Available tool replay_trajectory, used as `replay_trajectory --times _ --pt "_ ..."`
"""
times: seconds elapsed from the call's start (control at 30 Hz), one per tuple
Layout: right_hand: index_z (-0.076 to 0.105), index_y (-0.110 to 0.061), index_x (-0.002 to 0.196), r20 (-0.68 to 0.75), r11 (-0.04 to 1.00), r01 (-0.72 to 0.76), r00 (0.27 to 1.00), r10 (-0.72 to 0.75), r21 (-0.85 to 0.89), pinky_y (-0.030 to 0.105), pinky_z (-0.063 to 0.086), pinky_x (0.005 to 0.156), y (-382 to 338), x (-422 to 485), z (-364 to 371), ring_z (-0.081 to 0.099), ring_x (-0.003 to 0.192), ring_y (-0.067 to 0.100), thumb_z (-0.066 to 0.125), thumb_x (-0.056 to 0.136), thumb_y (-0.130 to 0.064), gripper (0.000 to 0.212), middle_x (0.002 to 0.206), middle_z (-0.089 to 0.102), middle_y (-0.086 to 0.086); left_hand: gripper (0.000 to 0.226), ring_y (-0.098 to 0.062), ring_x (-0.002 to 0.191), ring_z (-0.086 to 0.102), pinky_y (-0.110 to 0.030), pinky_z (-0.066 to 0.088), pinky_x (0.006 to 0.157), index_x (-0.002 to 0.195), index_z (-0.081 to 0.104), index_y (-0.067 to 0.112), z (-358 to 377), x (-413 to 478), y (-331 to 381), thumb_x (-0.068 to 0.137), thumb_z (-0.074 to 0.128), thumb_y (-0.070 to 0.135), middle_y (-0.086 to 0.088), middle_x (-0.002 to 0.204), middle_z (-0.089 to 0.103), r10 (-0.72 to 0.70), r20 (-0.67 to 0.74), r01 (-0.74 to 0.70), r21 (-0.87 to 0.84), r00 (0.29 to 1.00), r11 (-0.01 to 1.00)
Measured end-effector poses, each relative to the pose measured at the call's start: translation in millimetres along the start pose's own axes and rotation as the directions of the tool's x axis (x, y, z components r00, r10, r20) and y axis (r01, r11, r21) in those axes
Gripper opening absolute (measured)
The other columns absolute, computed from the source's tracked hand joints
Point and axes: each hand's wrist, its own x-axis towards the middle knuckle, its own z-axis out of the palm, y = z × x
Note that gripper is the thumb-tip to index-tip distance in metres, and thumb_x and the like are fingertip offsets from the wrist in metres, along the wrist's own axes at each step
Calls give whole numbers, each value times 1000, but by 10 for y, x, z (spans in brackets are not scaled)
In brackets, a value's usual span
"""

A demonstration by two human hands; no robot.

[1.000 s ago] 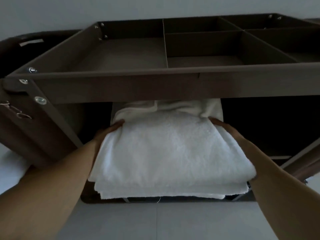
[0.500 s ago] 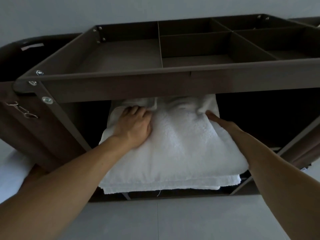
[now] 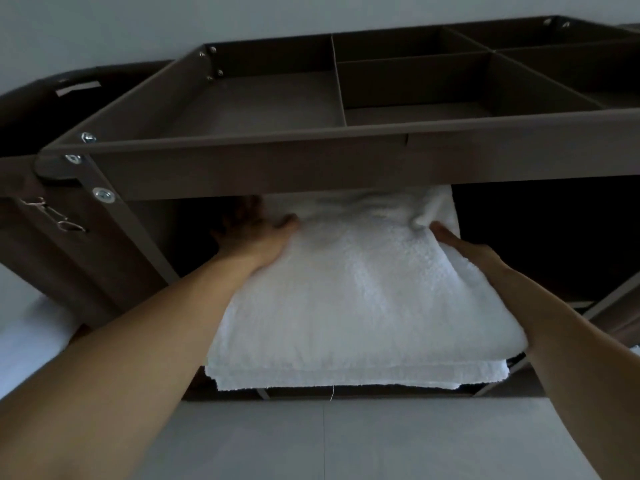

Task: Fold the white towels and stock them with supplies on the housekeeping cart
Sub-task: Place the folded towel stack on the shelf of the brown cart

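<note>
Towels (image 3: 363, 299): white terry, folded flat, stacked on the lower shelf (image 3: 381, 393) of the cart (image 3: 277, 168), in the left part of the opening under the top tray (image 3: 263, 102). At least 2 folded layers show at the front. Front edges overhang the shelf's front edge, with 1 loose thread hanging down. Far end of the stack is rumpled and reaches under the tray's front rail.

Cart: dark brown, bolts at the left front corner. Dividers split the tray into 1 large left compartment and smaller ones to the right.

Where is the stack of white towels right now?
Head view, centre: the white towels lie directly under the divided top tray, with the left hand and right hand touching their far corners.
</note>
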Motion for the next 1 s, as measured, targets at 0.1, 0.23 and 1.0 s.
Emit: replay_trajectory --times 0.1,0.23,1.0 --pt "49 -14 144 -27 1000 12 1000 -11 25 49 38 113 7 5 5 58 121 35 70 69 -76 100 135 59 15 94 -34 143 35 -45 32 114 158 12 30 -81 31 -176 84 38 82 -8 162 27 -100 134 120 -146 986 982" --pt "52 -16 142 -24 998 48 999 -47 45 51 40 110 10 -45 22 61 115 36 73 63 -77 102 131 62 14 86 -34 152 4 -56 12 120 157 -5 39 -141 -236 -174 88 27 79 1 167 -5 15 68 -22 108 998 994" --pt "60 -12 118 218 890 -21 972 -89 455 41 59 52 1249 -256 -39 75 74 32 67 72 -48 59 89 77 13 102 -13 105 70 -31 57 80 130 54 36 437 -1356 -1169 41 83 77 8 118 71 19 275 254 -911 961 326"
